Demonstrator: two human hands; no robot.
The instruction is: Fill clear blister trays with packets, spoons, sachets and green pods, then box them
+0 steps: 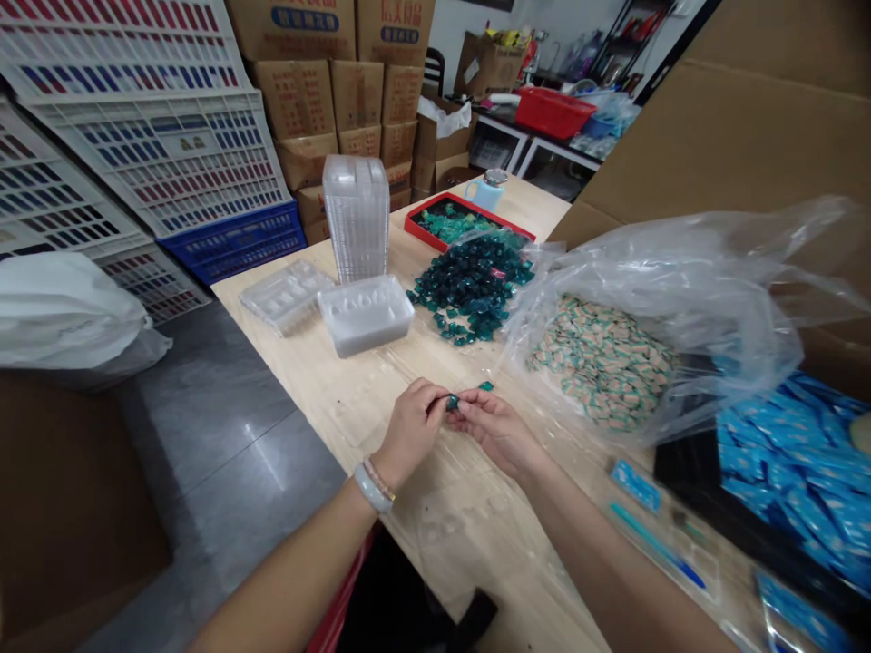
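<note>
Left hand (408,426), right hand (498,432) — touching, both grips pinched shut, knuckles up

Grey tiled floor (224,435), pale wooden table (354,404); stacked cardboard boxes (354,100), plastic crates (163,154)

The pale wooden table (327,399) stretches away under the grip, where the left hand (408,426) and right hand (496,431) pinch a teal piece (453,401). Just beyond the grip, one loose chip (485,386) lies on the wood. Farther out there's a teal heap (473,286), then a red tray (416,229) and a blue mug (486,190). Ahead and left of the grip sit a white tub (366,313), a flat clear tray (286,292) and a tall clear stack (356,218). Right of the grip is a clear bag (680,272) of pale pieces. Nearer on that side lie a blue pen (653,544) and blue packets (803,453).
</note>
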